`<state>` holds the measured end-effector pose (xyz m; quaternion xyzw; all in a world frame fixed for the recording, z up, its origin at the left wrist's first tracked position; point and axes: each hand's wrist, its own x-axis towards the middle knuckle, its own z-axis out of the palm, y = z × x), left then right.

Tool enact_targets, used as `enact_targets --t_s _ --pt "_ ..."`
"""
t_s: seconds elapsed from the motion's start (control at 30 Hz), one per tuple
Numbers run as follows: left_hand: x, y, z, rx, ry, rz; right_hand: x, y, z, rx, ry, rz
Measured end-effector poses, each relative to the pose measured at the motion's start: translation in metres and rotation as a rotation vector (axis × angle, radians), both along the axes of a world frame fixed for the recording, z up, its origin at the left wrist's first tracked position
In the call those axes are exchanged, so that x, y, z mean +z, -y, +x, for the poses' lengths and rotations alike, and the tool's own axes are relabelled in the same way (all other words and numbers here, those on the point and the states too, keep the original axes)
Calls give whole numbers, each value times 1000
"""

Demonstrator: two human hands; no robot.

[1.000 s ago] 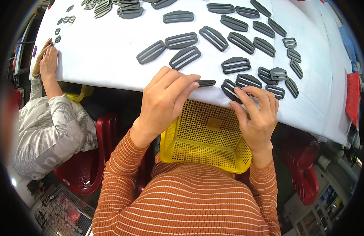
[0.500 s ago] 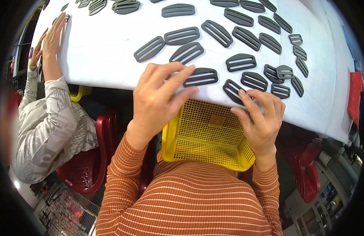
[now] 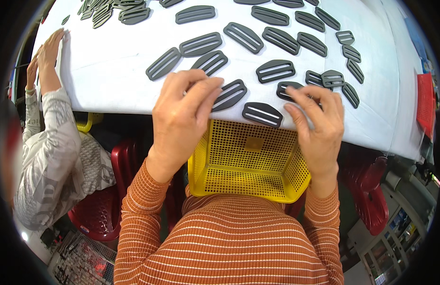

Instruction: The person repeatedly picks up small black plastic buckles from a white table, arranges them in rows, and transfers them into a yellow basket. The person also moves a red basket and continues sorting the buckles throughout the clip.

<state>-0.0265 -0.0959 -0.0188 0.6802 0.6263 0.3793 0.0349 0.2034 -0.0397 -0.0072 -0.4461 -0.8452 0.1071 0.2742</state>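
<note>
Dark grey strap slider buckles with two long slots lie over the white-covered table. My left hand (image 3: 182, 107) is at the table edge, thumb and forefinger closed at the left end of a tilted buckle (image 3: 232, 96). To the right, my right hand (image 3: 320, 121) has its thumb and forefinger apart, the forefinger over another buckle (image 3: 282, 90) that it partly covers. Between my hands a loose buckle (image 3: 263, 114) lies near the edge. Below it, a yellow perforated plastic basket (image 3: 246, 173) rests against my body, its visible inside holding no buckles.
Several more buckles (image 3: 243, 37) spread across the table, with a heap (image 3: 101, 12) at the far left. Smaller buckles (image 3: 351, 53) line the right side. A co-worker's hands (image 3: 50, 52) rest at the left edge. Dark red chairs (image 3: 369, 194) stand either side; a red basket (image 3: 425, 102) is far right.
The buckle by my left hand has turned to a steeper slant. My right hand has left the loose middle buckle, which now lies flatter, for the one beyond it. The whole view has shifted slightly.
</note>
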Motion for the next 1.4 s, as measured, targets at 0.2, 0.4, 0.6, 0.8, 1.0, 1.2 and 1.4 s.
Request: enact_targets --t_s 0.2,0.4,0.6,0.8,1.0,1.2,1.4 --pt "-6 -12 -14 102 -55 -40 0 -25 9 91 225 259" --pt "-7 -16 -16 74 -178 -83 10 -32 5 102 128 -83" --pt "-2 -15 -19 34 68 -89 -5 -61 -18 276 68 129" --pt "-4 -23 -20 96 -58 -12 -8 -65 -20 297 154 284" --pt "-6 -44 -36 109 -334 73 -2 -69 -37 283 86 131" --pt "-1 -50 -33 83 -279 7 -10 -83 -76 235 175 327" --pt "-7 -50 -40 145 -194 65 0 -77 -79 185 166 319"
